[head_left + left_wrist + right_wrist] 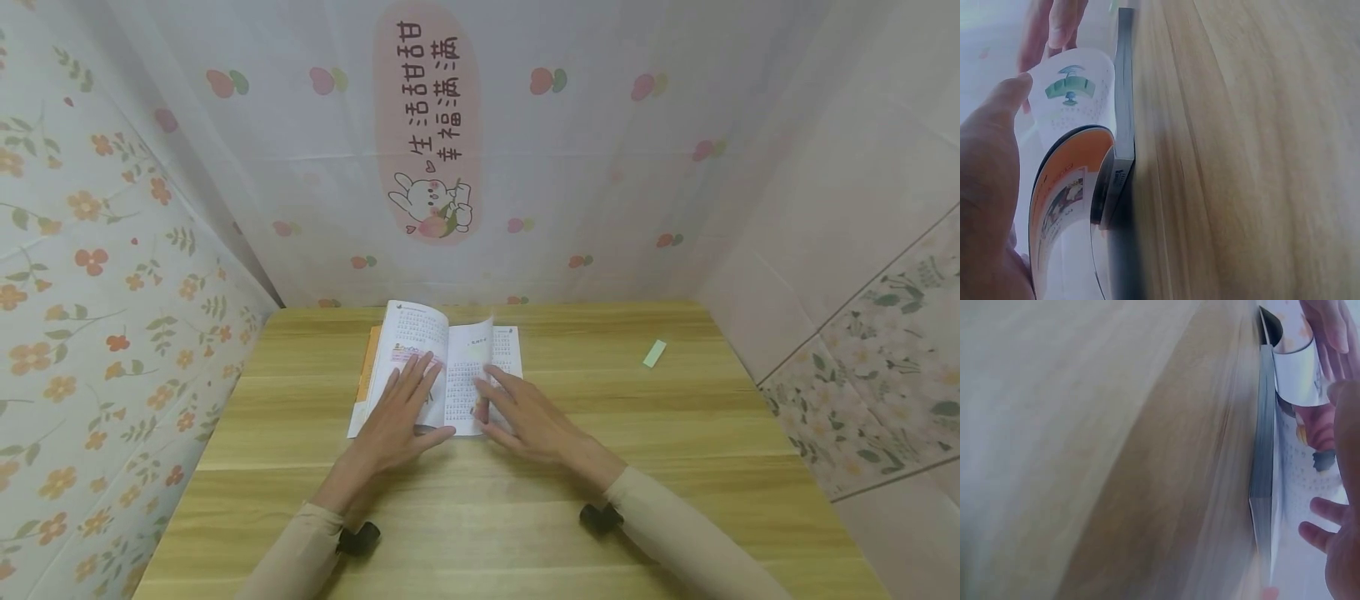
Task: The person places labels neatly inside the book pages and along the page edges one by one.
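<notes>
White printed pages [417,329] of an open book [459,387], well left of a pale-green rectangular block [654,353], touch the left hand [397,418] and right hand [534,417], both with fingers apart.

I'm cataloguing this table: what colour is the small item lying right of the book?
The small item is pale green; the head view shows it best.

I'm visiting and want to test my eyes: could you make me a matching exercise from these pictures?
1. Book
2. Small block
3. Rabbit
4. Table

A. Pale green
B. Wood-grained
C. Open, with pages partly lifted
D. Printed on the back curtain

Pairs: 1-C, 2-A, 3-D, 4-B
</notes>
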A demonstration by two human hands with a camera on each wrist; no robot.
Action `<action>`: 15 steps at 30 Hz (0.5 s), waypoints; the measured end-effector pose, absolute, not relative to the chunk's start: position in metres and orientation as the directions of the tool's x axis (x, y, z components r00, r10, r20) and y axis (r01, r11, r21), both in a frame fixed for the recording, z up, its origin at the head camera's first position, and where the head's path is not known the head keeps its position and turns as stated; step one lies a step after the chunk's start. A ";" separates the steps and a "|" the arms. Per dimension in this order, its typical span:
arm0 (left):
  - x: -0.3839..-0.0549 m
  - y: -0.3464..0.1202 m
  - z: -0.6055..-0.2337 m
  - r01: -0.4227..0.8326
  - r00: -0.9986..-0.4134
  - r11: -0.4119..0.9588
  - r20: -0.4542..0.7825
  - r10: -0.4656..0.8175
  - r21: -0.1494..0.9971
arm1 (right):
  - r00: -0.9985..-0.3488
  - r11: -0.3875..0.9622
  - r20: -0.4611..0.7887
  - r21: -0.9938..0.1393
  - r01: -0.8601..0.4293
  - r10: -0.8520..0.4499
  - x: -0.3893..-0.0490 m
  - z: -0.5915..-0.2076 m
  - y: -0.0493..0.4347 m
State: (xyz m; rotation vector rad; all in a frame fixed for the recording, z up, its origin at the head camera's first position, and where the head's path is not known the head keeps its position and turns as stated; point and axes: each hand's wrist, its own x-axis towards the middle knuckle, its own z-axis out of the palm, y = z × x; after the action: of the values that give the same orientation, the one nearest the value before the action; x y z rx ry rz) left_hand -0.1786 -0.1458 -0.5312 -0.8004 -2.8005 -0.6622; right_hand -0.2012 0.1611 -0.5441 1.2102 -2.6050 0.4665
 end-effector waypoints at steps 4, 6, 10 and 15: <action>-0.179 -0.146 -0.531 0.549 -0.835 0.751 0.284 0.471 0.367 | -0.615 0.594 0.326 -0.174 -0.785 -0.718 -0.204 -0.545 0.156; -0.179 -0.145 -0.531 0.559 -0.828 0.745 0.294 0.477 0.364 | -0.611 0.593 0.320 -0.163 -0.789 -0.725 -0.205 -0.544 0.153; -0.179 -0.144 -0.529 0.574 -0.817 0.741 0.308 0.488 0.348 | -0.604 0.593 0.309 -0.141 -0.793 -0.734 -0.208 -0.544 0.147; -0.178 -0.143 -0.527 0.591 -0.802 0.742 0.334 0.495 0.317 | -0.597 0.584 0.304 -0.143 -0.799 -0.743 -0.210 -0.544 0.140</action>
State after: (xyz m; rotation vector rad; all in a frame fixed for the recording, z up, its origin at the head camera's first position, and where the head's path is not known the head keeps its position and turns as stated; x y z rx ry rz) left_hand -0.1783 -0.1432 -0.5268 -0.8591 -2.7147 -0.6087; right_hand -0.2098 0.1397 -0.5444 1.2853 -2.6027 0.3931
